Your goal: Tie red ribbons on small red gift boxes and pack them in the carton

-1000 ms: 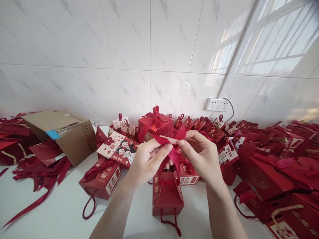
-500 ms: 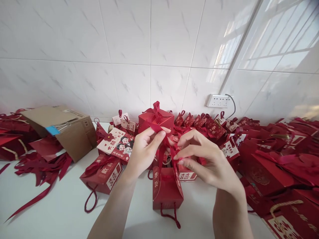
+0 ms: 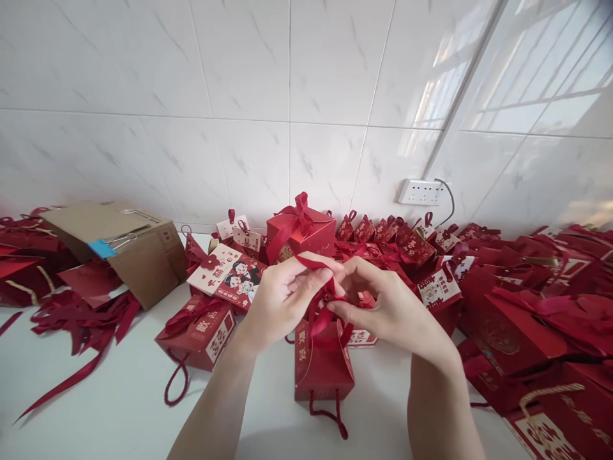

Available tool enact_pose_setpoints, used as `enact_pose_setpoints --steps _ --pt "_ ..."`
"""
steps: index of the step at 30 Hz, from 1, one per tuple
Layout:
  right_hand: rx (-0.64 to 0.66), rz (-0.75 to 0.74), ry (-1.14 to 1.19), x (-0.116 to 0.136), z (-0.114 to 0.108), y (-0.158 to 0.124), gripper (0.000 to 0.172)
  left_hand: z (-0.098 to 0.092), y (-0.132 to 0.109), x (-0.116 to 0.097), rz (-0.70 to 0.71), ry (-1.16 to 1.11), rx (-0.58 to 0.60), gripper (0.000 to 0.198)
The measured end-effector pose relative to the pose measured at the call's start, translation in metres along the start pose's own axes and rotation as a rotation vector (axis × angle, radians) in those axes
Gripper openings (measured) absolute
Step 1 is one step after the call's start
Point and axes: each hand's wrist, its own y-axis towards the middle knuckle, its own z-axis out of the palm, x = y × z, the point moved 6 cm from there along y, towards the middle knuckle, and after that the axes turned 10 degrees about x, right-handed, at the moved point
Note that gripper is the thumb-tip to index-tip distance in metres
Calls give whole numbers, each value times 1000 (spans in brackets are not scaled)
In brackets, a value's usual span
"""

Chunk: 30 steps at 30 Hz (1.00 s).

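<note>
A red gift box (image 3: 322, 370) with a dark red cord handle (image 3: 329, 418) stands on the white table in front of me. Above its top, a red satin ribbon (image 3: 320, 319) is looped and crossed between my hands. My left hand (image 3: 290, 300) pinches the ribbon between thumb and fingers, with one length lying over the fingers. From the other side my right hand (image 3: 383, 303) has its thumb and index finger closed on the ribbon, close to the left fingertips. The fingers partly hide the crossing of the ribbon.
A red box with a bow (image 3: 304, 230) stands behind. To the left are another bow-tied box (image 3: 198, 332), loose ribbons (image 3: 81, 319) and a cardboard box (image 3: 138, 255). Many red boxes (image 3: 531, 319) crowd the right side. A power strip (image 3: 421, 191) is on the tiled wall.
My hands have come closer together over the box. My right fingers have moved in to the left fingertips, and the ribbon has bunched into a loop.
</note>
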Motion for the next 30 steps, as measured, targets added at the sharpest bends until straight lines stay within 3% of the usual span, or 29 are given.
enact_pose_setpoints --steps 7,14,18,21,24,30 --pt "-84 87 -198 -2 7 3 22 3 -4 -2 -58 36 26 21" --pt "-193 101 -253 8 18 -3 22 2 -18 14 -79 -229 -150 24" --pt "-302 76 -43 4 22 -16 23 5 -21 29 -65 -528 -225 26" --pt "-357 99 238 -9 28 -23 27 6 -22 35 -83 -652 -317 29" --pt "-493 162 474 -26 32 -28 35 7 -25 39 -100 -725 -377 33" --pt "-758 279 416 -53 19 -47 39 -7 -51 54 -114 -709 -619 31"
